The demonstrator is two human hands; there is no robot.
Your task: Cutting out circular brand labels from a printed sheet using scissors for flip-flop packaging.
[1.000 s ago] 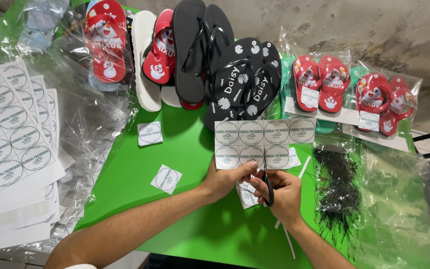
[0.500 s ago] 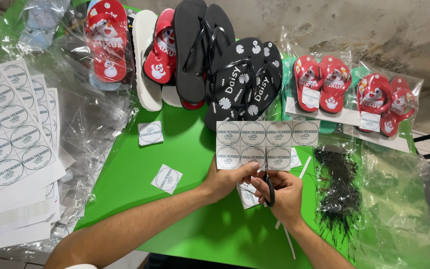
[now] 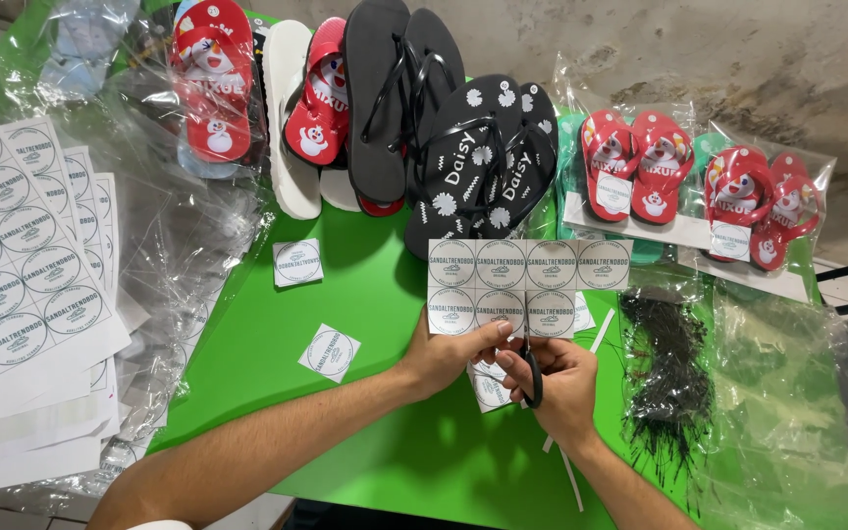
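Right now, near the tabletop's (image 3: 375, 294) front edge, the right hand (image 3: 563, 385) grips black scissors (image 3: 533, 371), blades entering the label sheet (image 3: 527, 287) pinched in the left hand (image 3: 449, 351). Best keep the sheet taut and cut between the round stickers. Cut squares (image 3: 298, 262) lie leftward. The blades are mostly hidden behind fingers. Flip-flops (image 3: 488, 167) crowd the far edge.

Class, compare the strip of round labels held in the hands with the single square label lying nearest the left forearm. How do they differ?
The label strip carries several round printed labels in two rows; the single label carries one. The strip is held up by the left hand, with the scissors in the right hand at its lower edge; the single label lies flat on the green table, turned askew. Both are white with the same grey round print.
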